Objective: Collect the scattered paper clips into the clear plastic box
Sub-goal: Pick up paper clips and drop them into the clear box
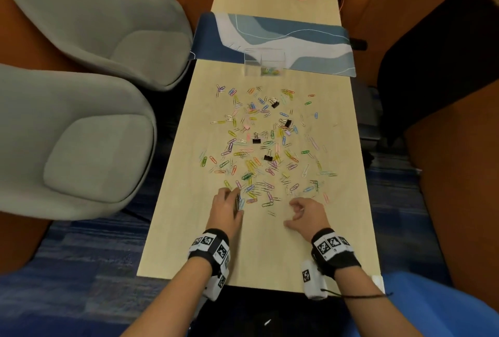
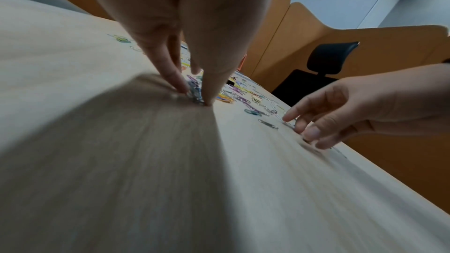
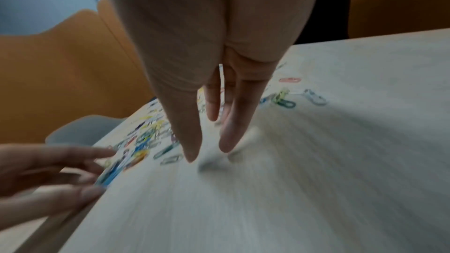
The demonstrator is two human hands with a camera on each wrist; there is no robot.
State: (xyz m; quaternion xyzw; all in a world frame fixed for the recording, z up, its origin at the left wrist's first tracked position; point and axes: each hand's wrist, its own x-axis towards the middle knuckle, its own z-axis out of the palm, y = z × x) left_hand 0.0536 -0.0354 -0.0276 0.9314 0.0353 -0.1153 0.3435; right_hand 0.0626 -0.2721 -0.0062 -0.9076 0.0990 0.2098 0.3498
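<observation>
Already, clear box (image 1: 264, 64) holds clips (image 1: 270, 70) (few).

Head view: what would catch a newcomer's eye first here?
A broad scatter of coloured paper clips covers the middle of the table. The clear plastic box stands beyond them at the desk mat's edge. Nearest the camera, the left hand pinches a small bunch of clips.
</observation>
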